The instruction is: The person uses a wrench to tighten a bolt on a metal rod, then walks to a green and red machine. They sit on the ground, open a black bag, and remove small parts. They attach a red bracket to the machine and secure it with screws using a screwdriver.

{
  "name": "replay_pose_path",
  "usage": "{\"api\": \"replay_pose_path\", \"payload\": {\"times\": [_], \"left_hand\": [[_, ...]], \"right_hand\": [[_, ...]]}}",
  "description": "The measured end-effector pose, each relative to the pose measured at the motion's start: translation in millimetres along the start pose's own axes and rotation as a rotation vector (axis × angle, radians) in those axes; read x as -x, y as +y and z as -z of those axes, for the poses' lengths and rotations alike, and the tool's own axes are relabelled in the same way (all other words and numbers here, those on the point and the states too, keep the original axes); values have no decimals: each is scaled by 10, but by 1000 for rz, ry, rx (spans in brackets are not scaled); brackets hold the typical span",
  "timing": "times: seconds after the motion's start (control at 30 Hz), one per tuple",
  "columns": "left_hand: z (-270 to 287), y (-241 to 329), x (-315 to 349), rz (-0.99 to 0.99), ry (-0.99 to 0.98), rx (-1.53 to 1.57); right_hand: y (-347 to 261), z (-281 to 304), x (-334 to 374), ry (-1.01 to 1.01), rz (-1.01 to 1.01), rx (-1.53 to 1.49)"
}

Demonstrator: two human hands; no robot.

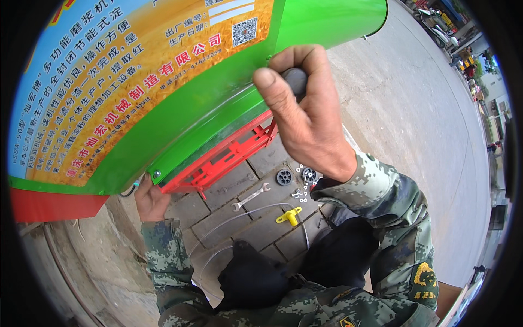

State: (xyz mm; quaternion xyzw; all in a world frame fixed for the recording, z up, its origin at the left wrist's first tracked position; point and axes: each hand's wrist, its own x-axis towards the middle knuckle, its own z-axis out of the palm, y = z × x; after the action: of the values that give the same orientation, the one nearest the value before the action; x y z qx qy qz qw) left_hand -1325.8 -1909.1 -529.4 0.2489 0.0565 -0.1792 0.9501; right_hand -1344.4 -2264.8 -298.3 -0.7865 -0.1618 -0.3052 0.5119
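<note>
My right hand (310,114) is raised beside the green machine housing (218,122), its fingers wrapped round a dark handle (295,83) with a rounded end. The rest of that tool cannot be made out clearly. At the housing's lower left corner, my left hand (152,200) has its fingers bent up against the underside, close to a bolt (157,173). Whatever those fingertips grip is hidden by the panel. A red metal frame (229,155) with slots extends under the housing, between my two hands.
On the paving below lie an open-end wrench (251,197), a yellow plastic fitting (289,216), a dark spoked wheel (284,177), a second wheel (309,174) and several small washers and bolts (298,194). A thin clear tube (234,217) curves past my knees. Concrete road (414,125) stretches along the right.
</note>
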Motion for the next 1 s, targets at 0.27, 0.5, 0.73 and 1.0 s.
{"api": "replay_pose_path", "payload": {"times": [0.27,0.5,0.73,1.0], "left_hand": [[146,5,47,-34,-14,5],[62,37,94,-8,-27,-10],[298,206,100,-79,-19,-68],[334,368,88,-15,68,-68]], "right_hand": [[-30,955,-373,162,32,-404],[-280,1436,-113,97,-109,-560],[1213,479,2077,-87,-1496,-541],[1588,-568,4447,-541,-987,98]]}}
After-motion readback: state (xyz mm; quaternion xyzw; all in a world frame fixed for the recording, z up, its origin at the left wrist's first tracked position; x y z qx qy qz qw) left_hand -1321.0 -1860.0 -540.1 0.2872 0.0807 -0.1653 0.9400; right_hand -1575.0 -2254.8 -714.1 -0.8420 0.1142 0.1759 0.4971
